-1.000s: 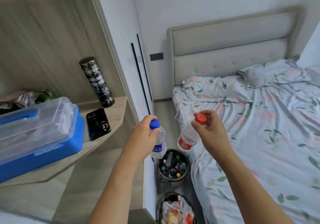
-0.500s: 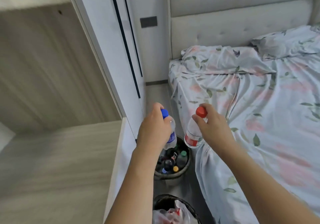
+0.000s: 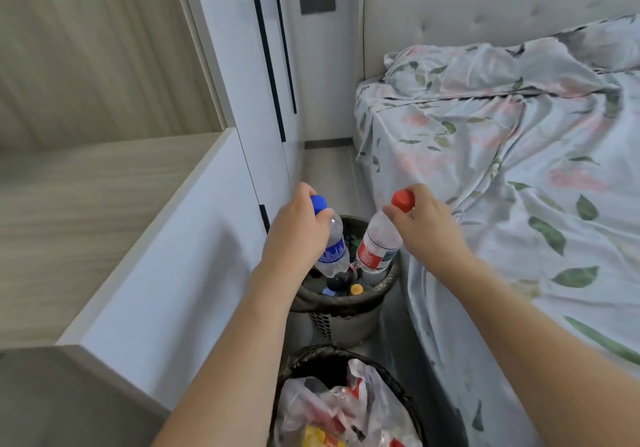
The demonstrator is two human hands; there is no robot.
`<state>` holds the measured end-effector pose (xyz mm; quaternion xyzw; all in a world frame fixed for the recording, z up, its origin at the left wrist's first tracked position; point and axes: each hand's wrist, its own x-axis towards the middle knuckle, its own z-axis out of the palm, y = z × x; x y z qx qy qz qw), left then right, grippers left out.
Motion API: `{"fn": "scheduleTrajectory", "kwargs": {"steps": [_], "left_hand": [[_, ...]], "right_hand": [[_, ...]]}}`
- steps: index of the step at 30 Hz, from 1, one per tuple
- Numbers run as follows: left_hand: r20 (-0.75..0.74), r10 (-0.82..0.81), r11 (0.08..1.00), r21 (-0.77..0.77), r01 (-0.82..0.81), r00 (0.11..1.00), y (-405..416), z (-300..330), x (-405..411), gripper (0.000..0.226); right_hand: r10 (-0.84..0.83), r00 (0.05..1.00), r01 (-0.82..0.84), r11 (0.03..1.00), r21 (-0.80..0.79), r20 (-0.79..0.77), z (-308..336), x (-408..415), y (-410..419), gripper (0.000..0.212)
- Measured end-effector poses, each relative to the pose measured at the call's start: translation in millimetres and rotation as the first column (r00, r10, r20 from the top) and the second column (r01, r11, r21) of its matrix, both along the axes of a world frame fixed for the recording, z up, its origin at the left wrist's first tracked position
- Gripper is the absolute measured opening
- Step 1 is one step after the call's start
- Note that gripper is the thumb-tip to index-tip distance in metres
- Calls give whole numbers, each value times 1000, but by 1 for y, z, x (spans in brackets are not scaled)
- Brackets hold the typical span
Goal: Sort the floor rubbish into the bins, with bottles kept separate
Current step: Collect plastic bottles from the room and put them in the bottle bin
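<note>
My left hand grips the neck of a clear bottle with a blue cap and blue label. My right hand pinches the red cap of a clear bottle with a red label. Both bottles hang just above the far bin, a grey basket with a black liner that holds several bottles. The near bin, also black-lined, holds plastic bags and wrappers at the bottom of the view.
Both bins stand in a narrow floor gap between a white cabinet side on the left and a bed with a floral sheet on the right. A white wardrobe rises behind, and bare floor runs beyond the far bin.
The view has dropped from the shelf to the bins. Both hands have lowered the bottles from chest height down to just above the far bin.
</note>
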<state>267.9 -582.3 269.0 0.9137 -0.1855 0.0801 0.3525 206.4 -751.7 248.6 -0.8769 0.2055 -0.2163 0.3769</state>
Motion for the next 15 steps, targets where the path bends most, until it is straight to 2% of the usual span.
{"fn": "scheduleTrajectory", "kwargs": {"steps": [5,9,15], "left_hand": [[20,14,998,-55,-12,1000,3,-6,22,22],[-23,6,990,-143,-10,1000,-3,-28,43,23],[-52,90,949,-300,-101,995,-13,-56,76,20]], "right_hand": [[29,999,-30,999,33,33,-5,11,5,35],[29,993,-35,998,54,111,-17,28,4,32],[93,993,-99,992,82,70,-66,65,5,29]]}}
